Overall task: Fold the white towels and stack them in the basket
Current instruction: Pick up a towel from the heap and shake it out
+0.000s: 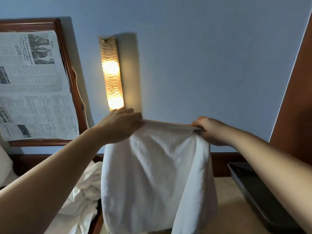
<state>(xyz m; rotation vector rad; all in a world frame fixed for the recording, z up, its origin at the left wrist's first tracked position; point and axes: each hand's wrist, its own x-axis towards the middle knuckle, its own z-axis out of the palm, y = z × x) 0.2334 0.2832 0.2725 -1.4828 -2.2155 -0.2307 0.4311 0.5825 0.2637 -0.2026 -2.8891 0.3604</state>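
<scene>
A white towel (157,174) hangs in front of the person, above the desk (236,208), held up by its top edge. The left hand (118,127) pinches the towel's left corner and the right hand (209,130) pinches its right corner, the edge taut between them. Left of the towel lies a heap of unfolded white towels (84,191); right of it sits a dark basket (263,191). Behind the towel, a lit wall lamp (111,73) and a newspaper (33,85) in a wooden frame.

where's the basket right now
In the head view the basket sits at the lower right on the table, just beyond the right forearm, right of the held towel.
</scene>
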